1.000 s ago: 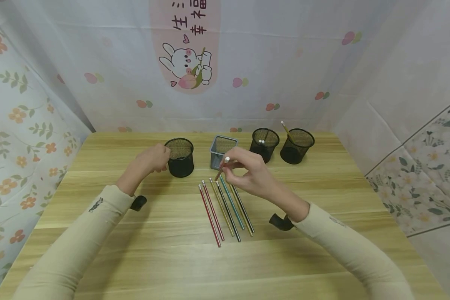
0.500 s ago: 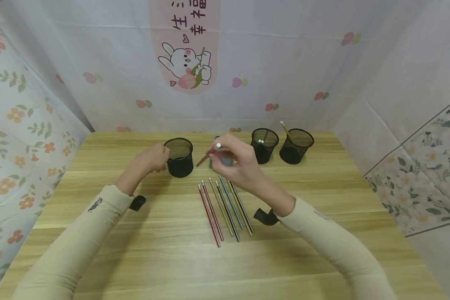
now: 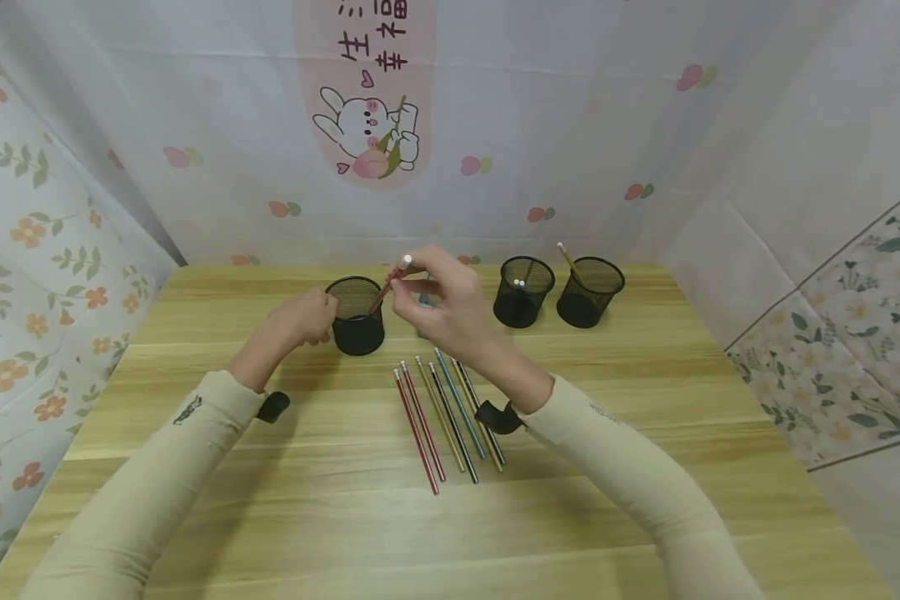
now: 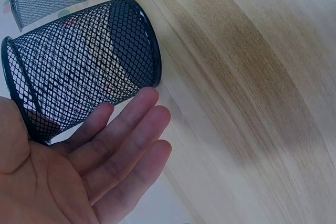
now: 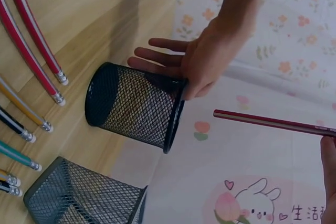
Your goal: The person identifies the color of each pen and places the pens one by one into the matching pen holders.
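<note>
At the left of the table a round black mesh pencil holder stands upright. My left hand holds its left rim; in the left wrist view the fingers lie along the outside of the mesh, and the thumb tip is out of sight. My right hand pinches a red pencil near its white eraser end. The pencil tilts, with its other end over the holder's mouth. From the right wrist view, that pencil is still apart from the rim.
A grey square mesh holder is mostly behind my right hand in the head view. Two more round black holders with pencils in them stand at the right. Several pencils, including a red pencil and a teal pencil, lie side by side mid-table.
My right hand has carried the red pencil leftward and away from me, from above the lying pencils to the left holder's mouth. The left hand and its holder stay in place.
</note>
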The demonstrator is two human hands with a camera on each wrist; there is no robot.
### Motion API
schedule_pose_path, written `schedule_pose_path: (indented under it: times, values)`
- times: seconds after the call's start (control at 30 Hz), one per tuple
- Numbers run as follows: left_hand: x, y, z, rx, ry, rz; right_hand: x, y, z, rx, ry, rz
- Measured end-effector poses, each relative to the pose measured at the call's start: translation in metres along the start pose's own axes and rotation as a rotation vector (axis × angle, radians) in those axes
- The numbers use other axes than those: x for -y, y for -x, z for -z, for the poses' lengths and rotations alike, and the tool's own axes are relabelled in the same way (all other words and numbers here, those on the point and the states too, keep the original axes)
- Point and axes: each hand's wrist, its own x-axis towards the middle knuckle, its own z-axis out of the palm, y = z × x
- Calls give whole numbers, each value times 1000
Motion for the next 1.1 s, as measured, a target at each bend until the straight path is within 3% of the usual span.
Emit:
schedule_pose_path:
  times: [0.3, 0.73, 1.1]
  values:
    - [0, 0, 0, 17, -21, 7, -17, 3, -19, -13, 14, -40]
    - [0, -4, 2, 36, -60, 8, -37, 17, -48, 170, 115, -117]
    - [-1, -3, 2, 35, -86, -4, -49, 32, -57, 269, 164, -295]
